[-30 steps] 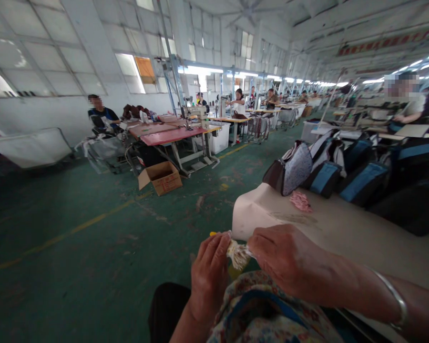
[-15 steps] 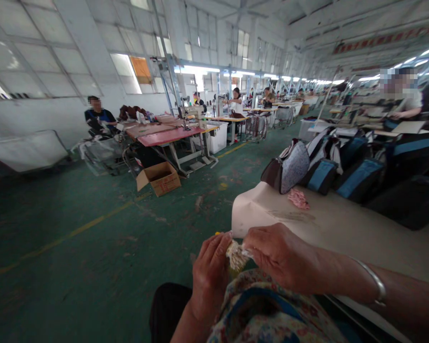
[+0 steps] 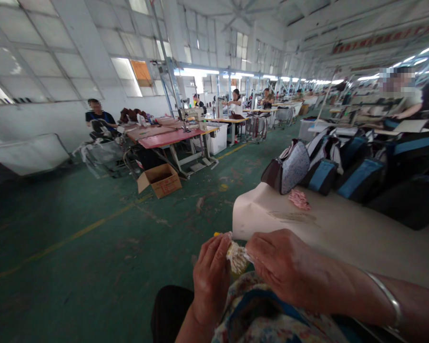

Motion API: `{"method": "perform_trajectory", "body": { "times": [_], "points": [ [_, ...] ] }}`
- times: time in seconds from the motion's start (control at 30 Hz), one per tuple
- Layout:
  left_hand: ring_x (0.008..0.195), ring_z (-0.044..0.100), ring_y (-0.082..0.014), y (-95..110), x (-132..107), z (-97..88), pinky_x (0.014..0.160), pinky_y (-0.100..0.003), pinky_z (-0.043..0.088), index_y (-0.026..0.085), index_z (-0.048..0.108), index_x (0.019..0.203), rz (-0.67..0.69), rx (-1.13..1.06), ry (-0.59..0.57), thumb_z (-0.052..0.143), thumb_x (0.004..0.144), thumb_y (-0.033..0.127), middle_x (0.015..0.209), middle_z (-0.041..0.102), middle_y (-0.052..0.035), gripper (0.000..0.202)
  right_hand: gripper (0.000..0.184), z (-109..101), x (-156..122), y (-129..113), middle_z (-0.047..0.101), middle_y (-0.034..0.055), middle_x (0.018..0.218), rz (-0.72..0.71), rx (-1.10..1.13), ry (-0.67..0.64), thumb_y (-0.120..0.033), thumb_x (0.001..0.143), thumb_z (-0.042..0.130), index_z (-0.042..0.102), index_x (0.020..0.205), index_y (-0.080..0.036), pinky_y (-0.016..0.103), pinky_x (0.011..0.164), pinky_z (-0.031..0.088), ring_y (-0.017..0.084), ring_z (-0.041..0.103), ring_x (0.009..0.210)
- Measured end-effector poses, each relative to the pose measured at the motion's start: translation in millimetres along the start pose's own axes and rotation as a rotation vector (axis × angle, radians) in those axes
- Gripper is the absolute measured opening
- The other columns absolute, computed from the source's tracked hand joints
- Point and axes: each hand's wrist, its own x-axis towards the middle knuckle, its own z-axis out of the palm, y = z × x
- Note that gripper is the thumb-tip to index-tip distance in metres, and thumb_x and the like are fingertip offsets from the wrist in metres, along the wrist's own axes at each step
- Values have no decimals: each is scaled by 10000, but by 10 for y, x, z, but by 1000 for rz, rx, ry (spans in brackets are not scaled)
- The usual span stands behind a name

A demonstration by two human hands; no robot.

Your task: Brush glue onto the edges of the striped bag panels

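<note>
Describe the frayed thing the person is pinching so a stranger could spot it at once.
Find the long cream table running along the right of the green floor. At its near corner, the person's left hand and right hand meet above a floral cloth. Pinched between them is a frayed cream tuft, shaggy where the table beside it is smooth.
</note>
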Motion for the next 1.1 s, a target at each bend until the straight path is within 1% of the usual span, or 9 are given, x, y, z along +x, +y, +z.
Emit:
{"method": "perform_trajectory", "body": {
  "times": [0.07,0.23,0.5,0.67,0.8,0.87,0.97,1.03,1.1],
  "points": [
    [1098,604,-182,1,-7,3,934,-341,544,174,526,1304,-2,4,-6,416,827,-53,1141,674,-92,539,189,0,11,-5,507,5,733,-4,11,1,-11,894,440,485,803,-170,325,543,213,151,397,612],
    [1113,597,-190,-18,-51,10,940,-345,533,153,529,1297,-5,-23,-18,412,838,-42,1154,666,-106,513,136,-2,42,18,525,4,735,51,99,-27,-77,921,459,491,825,-167,314,555,236,147,417,616],
    [1134,584,-202,-33,-55,-20,948,-361,524,151,504,1325,26,-72,-43,448,879,22,1168,657,-128,467,160,32,54,93,501,-14,721,82,252,-27,-118,952,446,462,807,-182,297,594,265,134,418,622],
    [1120,591,-210,-30,-48,-7,923,-371,539,150,485,1344,28,-90,-52,432,896,50,1166,655,-139,462,175,98,41,118,505,-22,708,129,371,40,-159,965,447,464,793,-188,274,601,282,124,427,626],
    [1109,598,-217,-41,-54,22,919,-379,546,156,484,1347,23,-70,-58,441,900,57,1161,659,-139,460,191,199,53,166,488,-32,680,167,461,99,-145,944,453,463,758,-186,249,589,289,112,419,617],
    [1107,598,-220,-47,-54,37,921,-377,545,143,492,1338,36,-37,-52,452,896,47,1156,662,-142,454,179,248,63,178,485,-36,672,190,510,140,-131,925,461,476,755,-183,237,573,289,106,403,602],
    [1092,601,-224,-65,-55,55,924,-374,544,127,499,1326,60,40,-20,479,890,41,1148,670,-139,445,169,312,66,162,479,-44,641,273,587,176,-109,911,455,501,763,-178,218,535,281,97,387,570],
    [1071,609,-221,-84,-62,64,918,-367,546,125,507,1317,62,106,4,494,888,39,1132,678,-131,437,169,355,56,140,466,-49,621,317,591,197,-112,908,456,495,757,-177,219,523,271,94,379,554],
    [1050,617,-217,-101,-77,75,904,-357,552,119,512,1309,58,160,10,502,888,39,1115,685,-127,428,172,397,45,117,460,-51,618,325,568,231,-123,908,459,480,746,-177,227,530,266,93,376,553]
  ]
}}
